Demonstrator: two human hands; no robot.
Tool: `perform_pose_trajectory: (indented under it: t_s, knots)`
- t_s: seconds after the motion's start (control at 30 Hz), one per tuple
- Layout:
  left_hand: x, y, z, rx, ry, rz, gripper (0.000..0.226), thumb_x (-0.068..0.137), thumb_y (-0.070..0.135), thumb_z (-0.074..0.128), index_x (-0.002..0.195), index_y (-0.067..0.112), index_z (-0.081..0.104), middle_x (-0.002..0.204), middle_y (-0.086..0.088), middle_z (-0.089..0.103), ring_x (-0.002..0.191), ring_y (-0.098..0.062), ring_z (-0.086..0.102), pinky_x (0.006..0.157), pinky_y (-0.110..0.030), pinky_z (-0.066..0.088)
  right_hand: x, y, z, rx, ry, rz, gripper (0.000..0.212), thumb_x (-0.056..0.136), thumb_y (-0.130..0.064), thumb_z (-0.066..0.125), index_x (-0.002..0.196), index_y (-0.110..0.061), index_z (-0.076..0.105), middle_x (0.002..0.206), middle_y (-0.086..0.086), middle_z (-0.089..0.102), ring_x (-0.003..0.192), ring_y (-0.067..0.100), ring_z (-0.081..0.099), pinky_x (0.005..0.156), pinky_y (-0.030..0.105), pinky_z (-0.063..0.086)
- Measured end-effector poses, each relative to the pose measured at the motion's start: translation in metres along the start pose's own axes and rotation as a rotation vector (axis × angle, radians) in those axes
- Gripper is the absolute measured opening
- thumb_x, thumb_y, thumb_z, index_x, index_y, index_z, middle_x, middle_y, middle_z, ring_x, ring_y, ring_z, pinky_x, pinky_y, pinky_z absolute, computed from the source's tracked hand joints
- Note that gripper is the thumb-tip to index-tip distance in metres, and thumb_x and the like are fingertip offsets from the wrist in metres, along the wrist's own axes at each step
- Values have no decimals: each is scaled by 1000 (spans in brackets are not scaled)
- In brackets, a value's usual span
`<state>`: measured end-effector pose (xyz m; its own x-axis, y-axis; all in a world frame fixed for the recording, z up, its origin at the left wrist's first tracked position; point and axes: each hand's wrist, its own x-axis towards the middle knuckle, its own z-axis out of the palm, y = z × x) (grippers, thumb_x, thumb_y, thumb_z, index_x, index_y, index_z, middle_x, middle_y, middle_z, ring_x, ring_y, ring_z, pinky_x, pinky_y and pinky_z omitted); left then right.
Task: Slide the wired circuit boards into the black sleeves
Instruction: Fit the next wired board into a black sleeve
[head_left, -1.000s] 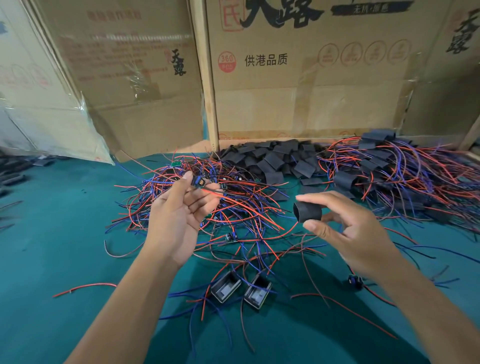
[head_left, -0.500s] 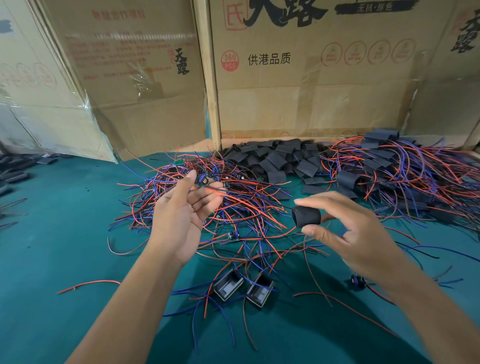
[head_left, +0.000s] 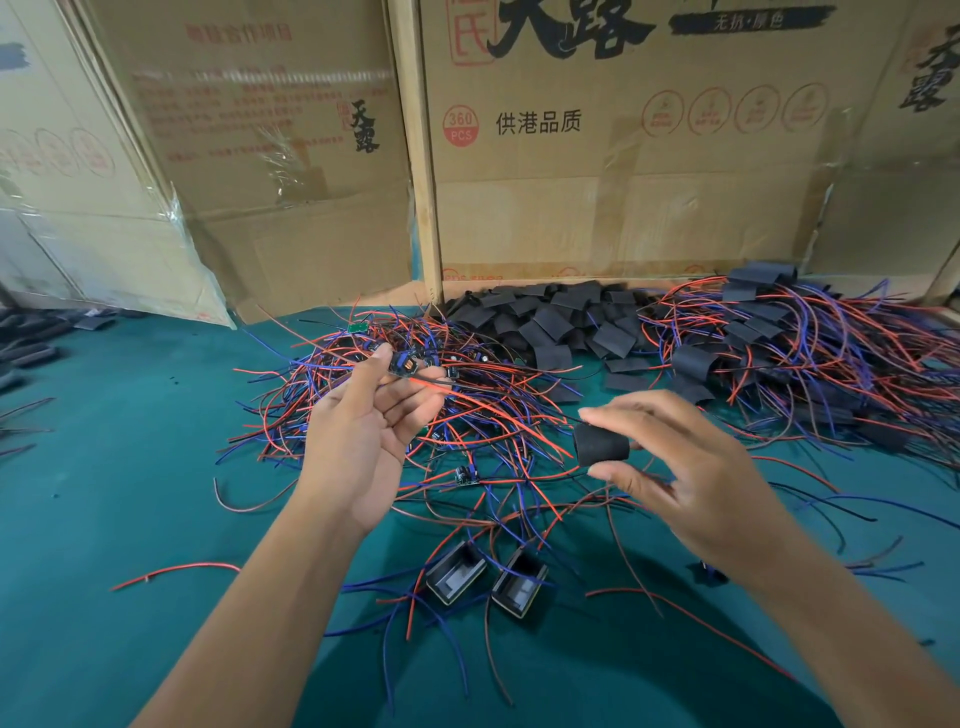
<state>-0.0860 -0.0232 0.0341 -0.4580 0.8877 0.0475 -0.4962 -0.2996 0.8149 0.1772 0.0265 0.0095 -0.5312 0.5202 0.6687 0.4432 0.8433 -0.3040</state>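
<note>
In the centre of the frame the left hand (head_left: 363, 441) is raised palm-up, its thumb and fingertips pinching a small wired circuit board (head_left: 404, 365) with red and black leads running off to the right. The other fingers curl loosely beneath it. To the lower right of the board, and apart from it, the right hand (head_left: 691, 483) holds a black sleeve (head_left: 600, 443) between thumb below and forefinger above (the remaining fingers spread out, relaxed). The sleeve's open end appears to face left toward the board, though the angle makes this hard to confirm.

Behind the left hand lies a tangle of red and blue wires (head_left: 467, 415) with more boards in it, spread over the green table (head_left: 104, 493). Above centre sits a heap of flat black sleeves (head_left: 550, 327), and at the upper right a second pile of wires (head_left: 810, 353) mixed with sleeves. Near the bottom centre two black rectangular housings (head_left: 485, 577) rest side by side among loose wires. Cardboard boxes (head_left: 623, 182) fill the top of the frame.
</note>
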Motion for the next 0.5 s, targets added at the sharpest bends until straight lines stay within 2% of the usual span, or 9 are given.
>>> perform_pose_trajectory:
  t_s: [0.2, 0.27, 0.33, 0.43, 0.5]
  knots:
    - [1, 0, -1, -8, 13, -2, 24, 99, 25, 59, 78, 14, 55, 87, -20, 75, 73, -18, 74, 60, -21, 57, -2, 4, 3, 54, 57, 9, 40, 91, -41, 60, 125, -21, 63, 115, -8, 57, 101, -7, 49, 91, 14, 39]
    - [1, 0, -1, -27, 24, -8, 26, 99, 24, 58, 76, 14, 55, 87, -20, 76, 73, -18, 74, 59, -20, 57, -2, 6, 2, 77, 98, 28, 38, 89, -40, 61, 123, -23, 63, 113, -11, 58, 94, -4, 53, 85, 11, 40]
    - [0, 1, 0, -59, 38, -21, 27, 99, 24, 58, 76, 13, 52, 85, -18, 76, 73, -17, 75, 58, -19, 57, -2, 4, 4, 209, 108, 144, 31, 86, -47, 62, 116, -38, 61, 109, -14, 63, 86, 5, 60, 76, 11, 44]
    - [0, 0, 2, -101, 57, -42, 26, 99, 24, 58, 77, 13, 51, 82, -15, 75, 73, -16, 74, 58, -18, 56, -3, 0, 12, 525, 8, 310, 28, 80, -51, 64, 107, -46, 63, 104, -12, 69, 87, 7, 67, 76, 17, 51]
    - [-1, 1, 2, -126, 74, -48, 24, 99, 24, 58, 78, 13, 52, 80, -13, 75, 72, -15, 74, 59, -17, 56, -3, -3, 17, 501, -43, 300, 29, 80, -50, 64, 109, -46, 62, 105, -16, 68, 93, 5, 65, 77, 14, 49]
